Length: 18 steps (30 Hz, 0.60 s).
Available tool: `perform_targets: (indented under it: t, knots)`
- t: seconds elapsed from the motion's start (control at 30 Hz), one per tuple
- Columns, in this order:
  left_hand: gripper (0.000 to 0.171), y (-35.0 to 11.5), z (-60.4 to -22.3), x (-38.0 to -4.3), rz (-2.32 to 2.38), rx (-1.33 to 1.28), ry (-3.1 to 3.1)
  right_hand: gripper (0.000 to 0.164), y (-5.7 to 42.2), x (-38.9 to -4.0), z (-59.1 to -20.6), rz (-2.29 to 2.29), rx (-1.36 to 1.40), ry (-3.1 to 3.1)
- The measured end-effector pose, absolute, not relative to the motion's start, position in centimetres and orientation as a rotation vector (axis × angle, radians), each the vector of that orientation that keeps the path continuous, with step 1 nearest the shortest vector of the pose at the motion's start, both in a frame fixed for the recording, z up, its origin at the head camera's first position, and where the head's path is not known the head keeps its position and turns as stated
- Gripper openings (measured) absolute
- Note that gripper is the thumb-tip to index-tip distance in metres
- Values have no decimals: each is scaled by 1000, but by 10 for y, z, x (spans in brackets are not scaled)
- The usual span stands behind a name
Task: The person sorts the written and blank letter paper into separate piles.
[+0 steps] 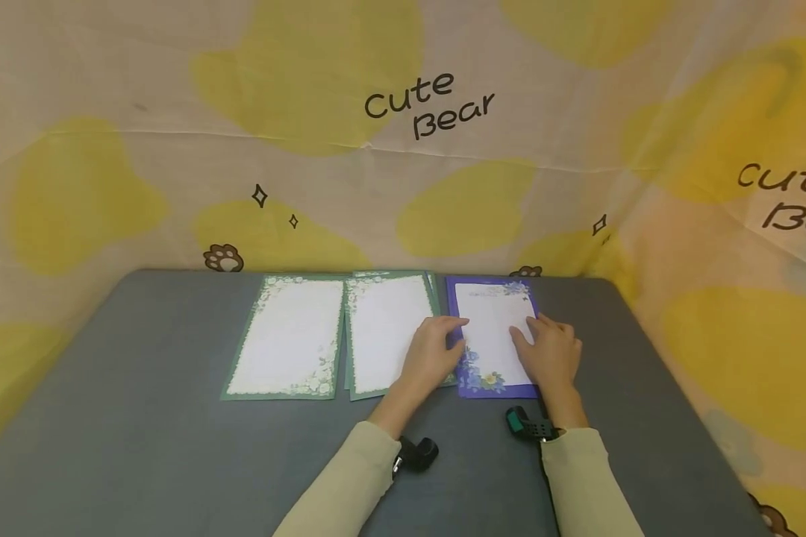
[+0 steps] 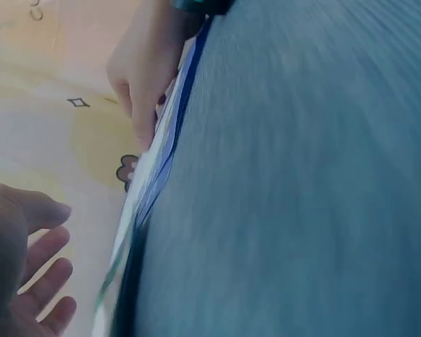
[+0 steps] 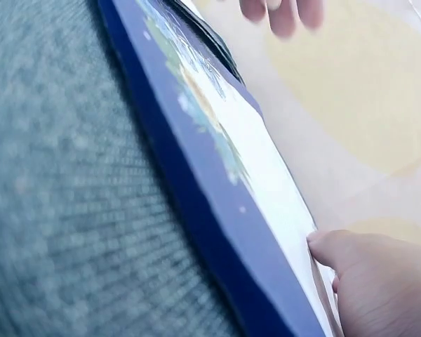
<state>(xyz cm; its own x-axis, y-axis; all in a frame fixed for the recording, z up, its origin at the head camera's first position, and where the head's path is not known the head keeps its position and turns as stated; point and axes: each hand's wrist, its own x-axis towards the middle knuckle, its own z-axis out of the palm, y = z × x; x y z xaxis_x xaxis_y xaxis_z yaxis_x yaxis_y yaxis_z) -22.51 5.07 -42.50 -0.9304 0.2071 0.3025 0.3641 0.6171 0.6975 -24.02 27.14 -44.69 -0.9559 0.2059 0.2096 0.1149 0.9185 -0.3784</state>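
Observation:
Under my hands lies a sheet of floral stationery paper point(image 1: 493, 328) with a blue-violet border and blue flowers at two corners. More blue edges show beneath it in the left wrist view. My left hand point(image 1: 435, 344) hovers over its left edge, thumb and fingers spread apart and holding nothing; in the left wrist view this hand point(image 2: 28, 260) is raised off the sheets. At the right edge, my right hand point(image 1: 552, 347) rests with its thumb over the white middle and its fingers along the side. In the right wrist view its thumb point(image 3: 330, 246) touches the paper.
Two green-bordered groups of stationery lie to the left: a single-looking sheet point(image 1: 285, 339) and a slightly fanned stack point(image 1: 383, 335) beside the blue one. All are on a grey table point(image 1: 154, 432). A patterned cloth point(image 1: 322, 171) hangs along the back and sides.

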Motion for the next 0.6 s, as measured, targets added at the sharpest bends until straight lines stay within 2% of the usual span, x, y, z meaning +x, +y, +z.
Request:
perform_targets:
  t: [0.23, 0.4, 0.6]
  knots:
    - [50, 13, -419, -224, -1027, -391, -2744, 67, 272, -238, -443, 530, -197, -2831]
    - [50, -35, -426, -225, -1013, -287, -2727, 67, 272, -239, -446, 525, -175, -2812]
    - [66, -77, -432, -228, -946, -240, -2772, 67, 273, -239, -447, 525, -175, -2809]
